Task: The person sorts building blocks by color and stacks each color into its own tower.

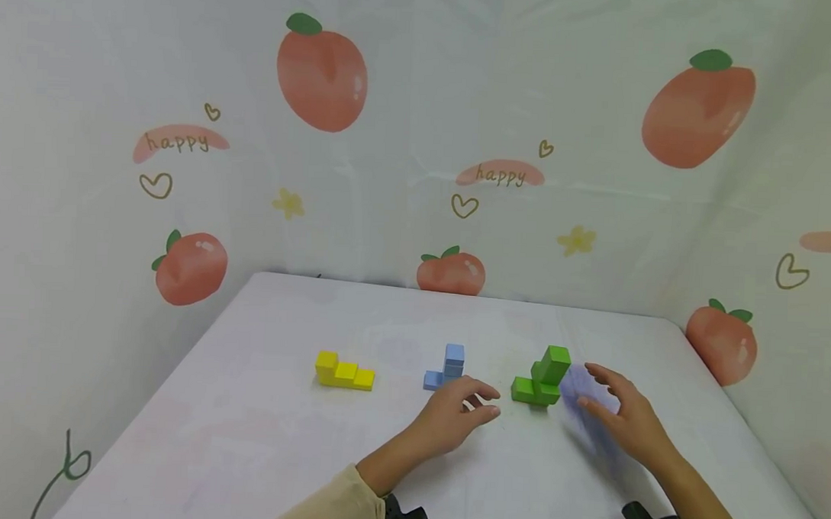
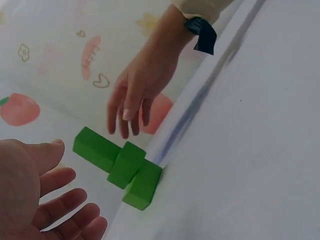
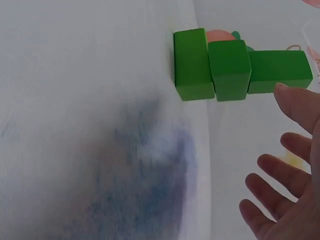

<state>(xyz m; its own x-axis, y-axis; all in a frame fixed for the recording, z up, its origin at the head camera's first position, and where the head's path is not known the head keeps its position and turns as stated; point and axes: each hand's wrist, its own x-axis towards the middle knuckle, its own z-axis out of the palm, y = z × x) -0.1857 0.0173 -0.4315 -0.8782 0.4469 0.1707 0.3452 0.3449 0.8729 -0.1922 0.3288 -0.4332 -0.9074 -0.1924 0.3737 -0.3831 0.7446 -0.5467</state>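
Observation:
A stack of green blocks [image 1: 545, 378] stands on the white table between my two hands, its top block upright. My left hand [image 1: 451, 413] hovers to its left with loosely bent fingers and nothing in them, covering part of the blue block stack [image 1: 454, 358]. To the right of the green stack is my right hand [image 1: 626, 419], fingers spread and thumb apart, also holding nothing. In the right wrist view, the thumb overlaps the edge of the upper green block [image 3: 280, 70]. The left wrist view shows a gap between the left fingers and the green blocks [image 2: 127, 165].
Yellow blocks [image 1: 343, 373] in a stepped shape lie at the left on the white table [image 1: 244, 437]. Behind the table hangs a white curtain [image 1: 407, 99] printed with fruit, hearts and words. A bluish-purple patch [image 1: 586, 388] marks the tabletop beside the right hand.

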